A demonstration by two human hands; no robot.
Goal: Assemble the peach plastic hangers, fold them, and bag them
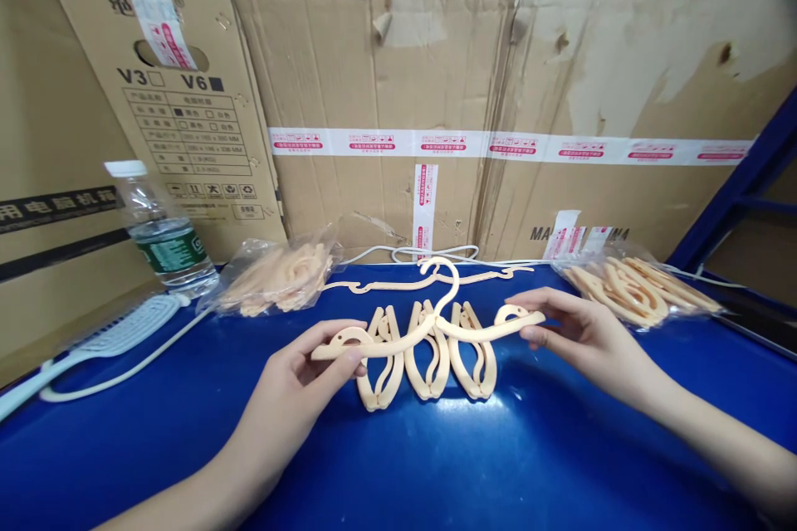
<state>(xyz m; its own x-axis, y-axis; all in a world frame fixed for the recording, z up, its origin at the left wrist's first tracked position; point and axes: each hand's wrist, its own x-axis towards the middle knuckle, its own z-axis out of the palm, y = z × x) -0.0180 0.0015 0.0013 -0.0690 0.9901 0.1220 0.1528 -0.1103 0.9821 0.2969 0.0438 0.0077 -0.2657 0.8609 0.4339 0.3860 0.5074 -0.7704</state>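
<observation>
A cream-coloured folding clothes hanger [398, 342] is spread out above the blue table, its hook pointing up and away from me. My left hand [305, 377] pinches the end of its left arm between thumb and fingers. At the tip of the right arm, my right hand [576, 336] grips with thumb and fingertips. Below and behind it lie three folded hangers in a row: a left one [376, 398], a middle one [428, 386] and a right one [489, 365]. The held hanger partly hides them. Another unfolded hanger [398, 284] lies farther back.
Clear bags of folded hangers lie at the left [280, 275] and right [628, 286]. A water bottle [165, 236] and a pale blue hairbrush [124, 332] stand and lie at left. A white cable [398, 250] runs along the cardboard [374, 83] behind the blue table [436, 473].
</observation>
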